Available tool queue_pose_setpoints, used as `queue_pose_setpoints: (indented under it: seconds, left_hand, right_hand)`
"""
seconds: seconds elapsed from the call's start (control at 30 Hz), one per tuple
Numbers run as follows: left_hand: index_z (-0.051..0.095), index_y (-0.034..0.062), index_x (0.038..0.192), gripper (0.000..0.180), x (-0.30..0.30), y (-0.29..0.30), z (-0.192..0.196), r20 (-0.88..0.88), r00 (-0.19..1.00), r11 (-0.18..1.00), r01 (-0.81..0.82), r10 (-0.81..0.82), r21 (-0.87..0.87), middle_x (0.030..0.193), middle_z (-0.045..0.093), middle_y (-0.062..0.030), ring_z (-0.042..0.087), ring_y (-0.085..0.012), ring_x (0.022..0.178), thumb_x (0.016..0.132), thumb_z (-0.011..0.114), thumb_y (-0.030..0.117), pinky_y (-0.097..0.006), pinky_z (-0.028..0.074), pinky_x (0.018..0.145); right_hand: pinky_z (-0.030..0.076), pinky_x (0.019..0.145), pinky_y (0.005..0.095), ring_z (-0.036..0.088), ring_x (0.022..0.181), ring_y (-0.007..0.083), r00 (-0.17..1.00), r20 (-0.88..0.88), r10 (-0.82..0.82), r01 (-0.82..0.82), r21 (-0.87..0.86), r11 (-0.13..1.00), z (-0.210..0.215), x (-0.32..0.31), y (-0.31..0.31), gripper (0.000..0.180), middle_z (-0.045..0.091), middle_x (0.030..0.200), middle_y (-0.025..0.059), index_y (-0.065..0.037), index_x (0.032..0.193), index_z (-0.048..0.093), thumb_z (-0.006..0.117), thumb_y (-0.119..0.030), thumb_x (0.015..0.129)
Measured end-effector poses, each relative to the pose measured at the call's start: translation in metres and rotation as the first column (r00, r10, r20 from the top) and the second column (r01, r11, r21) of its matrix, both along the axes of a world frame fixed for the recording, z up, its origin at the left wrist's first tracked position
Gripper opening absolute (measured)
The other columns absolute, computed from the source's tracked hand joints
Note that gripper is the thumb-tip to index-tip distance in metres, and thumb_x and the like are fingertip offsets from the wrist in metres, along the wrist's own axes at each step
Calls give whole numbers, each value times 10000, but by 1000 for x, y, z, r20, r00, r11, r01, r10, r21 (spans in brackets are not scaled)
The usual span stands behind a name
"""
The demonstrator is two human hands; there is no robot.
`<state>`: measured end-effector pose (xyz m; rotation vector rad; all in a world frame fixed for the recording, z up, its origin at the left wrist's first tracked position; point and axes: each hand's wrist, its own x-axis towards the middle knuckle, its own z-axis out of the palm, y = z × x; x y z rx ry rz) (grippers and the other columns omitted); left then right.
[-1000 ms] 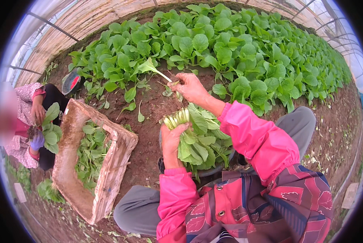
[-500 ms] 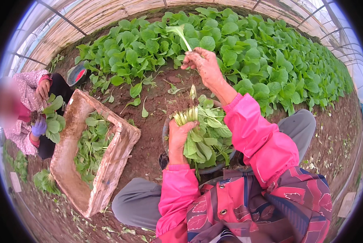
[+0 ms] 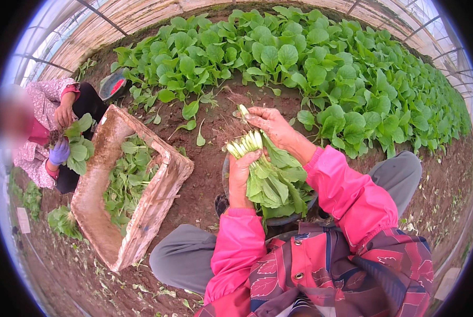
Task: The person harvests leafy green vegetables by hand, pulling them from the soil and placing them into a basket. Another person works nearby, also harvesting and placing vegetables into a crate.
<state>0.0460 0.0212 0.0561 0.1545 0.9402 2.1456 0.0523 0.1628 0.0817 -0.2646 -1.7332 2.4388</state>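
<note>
Holding: left hand (image 3: 240, 171) had fingers clamped around leafy bunch (image 3: 272, 185)
Right hand (image 3: 275, 127): had lowered, fingers pinched on a pale stalk (image 3: 243, 110)
Stalk: hence sat near the bunch

Left hand (image 3: 241, 177) grips a bunch of leafy greens (image 3: 273, 185), pale cut ends up, leaves hanging over a dark basin (image 3: 286, 220). Right hand (image 3: 274, 127) just above, fingertips pinching a pale stem (image 3: 242, 111). Battered foam box (image 3: 160, 193) to the left, tilted in view, loose greens (image 3: 128, 182) inside. Beyond it, co-worker (image 3: 49, 108), one purple glove (image 3: 60, 151), holding a leafy plant (image 3: 80, 150) with soil on roots. Dark bowl (image 3: 107, 90) nearby, something red in it. Dense green crop bed (image 3: 342, 84) ahead, brown soil (image 3: 207, 158) between.
</note>
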Motion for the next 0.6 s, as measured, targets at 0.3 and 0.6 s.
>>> queue_pose_setpoints:
  seconds: [0.3, 0.6]
  left_hand:
    - [543, -14, 965, 244, -8, 7, -13, -38, 964, 964, -263, 264, 31, 766, 600, -107, 589, -204, 649, 728, 584, 19, -315, 500, 590]
    - [519, -3, 1081, 361, -3, 24, -27, -94, 898, 903, -428, 430, 44, 1005, 577, -46, 561, -157, 891, 729, 598, -22, -284, 437, 821]
  right_hand:
    - [466, 635, 300, 582, 683, 187, 980, -121, -157, 182, 866, 465, 48, 18, 19, 232, 604, 775, 94, 6, 1035, 535, 543, -121, 841]
    - [464, 700, 354, 595, 792, 293, 926, -109, -360, 270, 860, 433, -2, 22, -30, 218, 615, 851, 135, 8, 889, 628, 593, -159, 754]
